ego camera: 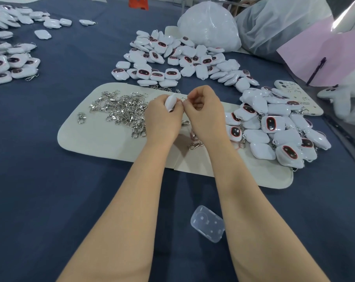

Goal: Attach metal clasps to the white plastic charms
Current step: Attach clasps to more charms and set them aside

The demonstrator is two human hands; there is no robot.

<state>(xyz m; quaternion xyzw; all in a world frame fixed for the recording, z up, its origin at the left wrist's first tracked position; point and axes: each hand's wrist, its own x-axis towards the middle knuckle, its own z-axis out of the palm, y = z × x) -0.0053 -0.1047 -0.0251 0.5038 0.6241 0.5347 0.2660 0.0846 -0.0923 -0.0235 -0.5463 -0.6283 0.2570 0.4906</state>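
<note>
My left hand (162, 119) grips a white plastic charm (170, 101) over the cream mat (103, 137). My right hand (205, 115) is pinched tight against the charm's edge, and a small metal clasp (183, 99) barely shows between the fingertips. A heap of loose silver clasps (121, 109) lies on the mat just left of my hands. A few single clasps (194, 145) rest under my wrists. Behind the mat lies a pile of charms without clasps (178, 60). Charms with clasps (278, 127) are heaped at the right.
More charms (11, 64) lie at the far left on the blue cloth. A clear plastic case (207, 223) sits near me between my forearms. A white plastic bag (209, 25), pink sheet (323, 55) with a pen and a phone (294, 94) crowd the back right.
</note>
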